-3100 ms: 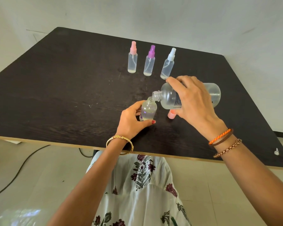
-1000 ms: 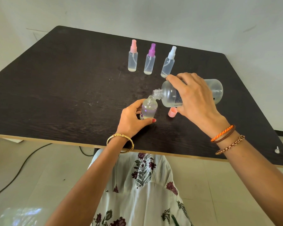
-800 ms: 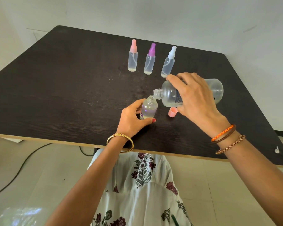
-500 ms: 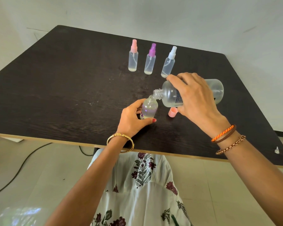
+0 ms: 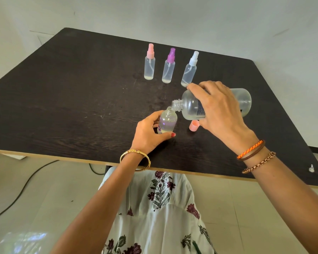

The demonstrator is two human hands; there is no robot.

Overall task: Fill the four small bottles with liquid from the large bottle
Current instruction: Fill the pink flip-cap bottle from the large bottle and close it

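Note:
My right hand (image 5: 219,111) grips the large clear bottle (image 5: 191,107), tipped almost flat with its open neck over the mouth of a small uncapped bottle (image 5: 167,122). My left hand (image 5: 149,133) holds that small bottle upright on the dark table (image 5: 81,99); clear liquid fills most of it. Three capped small spray bottles stand in a row further back: a pink-topped one (image 5: 149,65), a purple-topped one (image 5: 169,67) and a white-topped one (image 5: 190,69), each with a little liquid at the bottom.
A pink cap (image 5: 194,125) lies on the table just right of the small bottle, under my right hand. A tiny white piece (image 5: 311,168) sits near the table's front right corner. A black cable (image 5: 26,184) runs across the floor on the left.
Hardly anything has moved over the last second; the large bottle stays tipped over the small one. Compared with three seconds ago the small bottle holds more liquid.

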